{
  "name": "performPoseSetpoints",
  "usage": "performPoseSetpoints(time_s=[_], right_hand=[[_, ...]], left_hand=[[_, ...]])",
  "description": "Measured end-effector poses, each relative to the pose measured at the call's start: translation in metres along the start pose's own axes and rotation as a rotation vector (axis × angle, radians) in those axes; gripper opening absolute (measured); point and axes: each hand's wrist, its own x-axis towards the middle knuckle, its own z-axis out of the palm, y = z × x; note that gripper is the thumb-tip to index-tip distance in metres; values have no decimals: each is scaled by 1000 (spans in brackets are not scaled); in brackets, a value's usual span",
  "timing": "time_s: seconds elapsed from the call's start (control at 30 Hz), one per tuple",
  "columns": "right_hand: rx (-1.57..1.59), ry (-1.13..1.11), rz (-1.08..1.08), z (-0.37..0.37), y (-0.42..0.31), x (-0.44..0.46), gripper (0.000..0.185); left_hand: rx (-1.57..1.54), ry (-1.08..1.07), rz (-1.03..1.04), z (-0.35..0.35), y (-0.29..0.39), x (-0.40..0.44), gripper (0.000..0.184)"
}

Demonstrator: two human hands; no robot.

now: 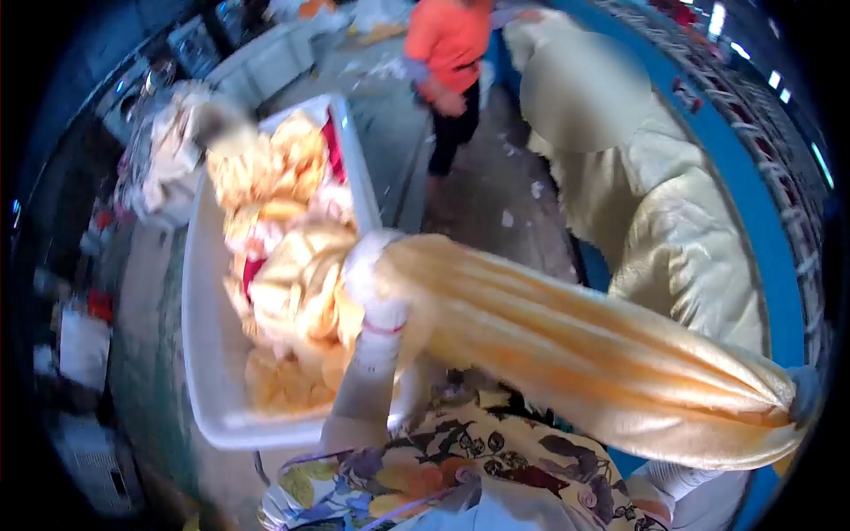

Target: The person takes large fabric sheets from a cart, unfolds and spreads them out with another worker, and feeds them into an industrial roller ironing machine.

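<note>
A long piece of shiny yellow cloth [584, 341] is stretched between my two hands, gathered into folds at both ends. My left hand [374, 270], in a pale glove, closes around its bunched end above the white tub. At the far right my right hand [804, 396], in a bluish glove, grips the other end; its fingers are partly hidden by the cloth and the dark edge of the view. Beneath my left hand, the white tub [197, 354] holds a heap of yellow, pink and red cloth [297, 265].
Pale cream fabric [682, 239] lies along a blue machine table [753, 203] on the right. A person in an orange top [447, 44] stands beyond it, a hand near the fabric. Light-coloured cloth [164, 164] is piled left of the tub.
</note>
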Motion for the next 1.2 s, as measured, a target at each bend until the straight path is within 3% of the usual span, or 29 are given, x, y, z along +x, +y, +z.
performPoseSetpoints(time_s=[0.1,0.27,0.73,0.77,0.83,0.87,0.93,1.03,1.1,1.13,1.2], right_hand=[[-67,62,41,-23,-2,-25,39],[-117,81,136,-27,-8,-79,41],[-288,76,276,-24,-5,-155,49],[-306,58,268,-16,-6,-160,49],[-343,11,245,5,-8,-167,51],[-370,-21,218,18,-10,-170,51],[-472,-90,115,49,-21,-175,52],[-777,-164,-67,79,-32,-174,43],[-466,-158,9,76,-17,-180,33],[-267,-160,72,74,-14,-181,30],[168,-147,224,71,-11,-183,26]], left_hand=[[-102,11,-10,23,95,67,21],[-36,-49,142,43,160,110,21],[912,-597,748,156,290,221,23],[897,-611,865,177,297,241,23],[471,-476,1156,220,302,286,23],[-99,-306,1265,250,292,316,23],[-651,-134,1222,285,267,346,24],[-592,-215,970,322,225,359,27],[-551,-270,815,326,203,363,29],[-201,-526,734,314,191,367,31],[159,-543,677,302,155,333,30]])
